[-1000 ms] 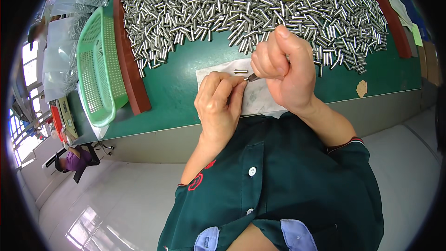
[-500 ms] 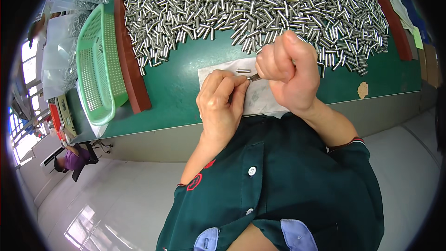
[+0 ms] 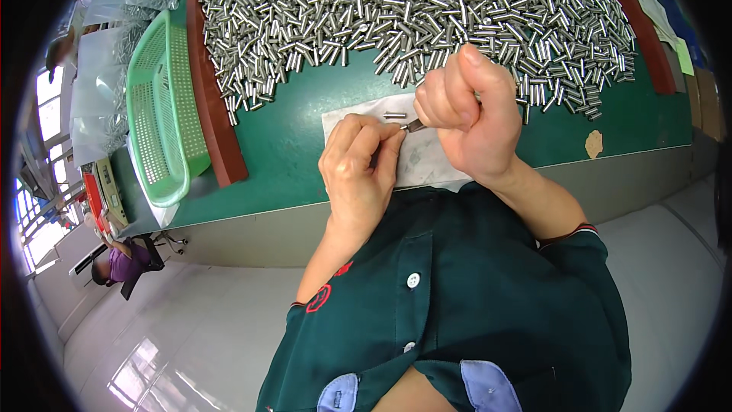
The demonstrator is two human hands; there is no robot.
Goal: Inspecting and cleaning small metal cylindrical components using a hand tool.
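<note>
My left hand (image 3: 357, 168) is closed, its thumb and forefinger pinching a small metal pin (image 3: 403, 128) whose bright end pokes out toward the right. Wrapped in a fist, my right hand (image 3: 480, 118) grips a tool with a narrow metal blade (image 3: 415, 125); its handle is hidden by the fingers. The blade's tip meets or nearly meets the pin's end. Beneath both hands lies a whitish, smudged sheet (image 3: 427, 164), paper or cloth. One loose pin (image 3: 395, 115) rests on it, just beyond the fingertips.
A wide heap of metal pins (image 3: 419, 8) covers the back of the green table (image 3: 290, 145), between red-brown side bars (image 3: 216, 107). To the left stands a green plastic basket (image 3: 194, 130), with clear bags of parts (image 3: 95, 69) beyond. Another person (image 3: 126, 263) sits far left.
The view has shifted very slightly. Both hands keep nearly the same pose, with the blade still at the pin's end.
</note>
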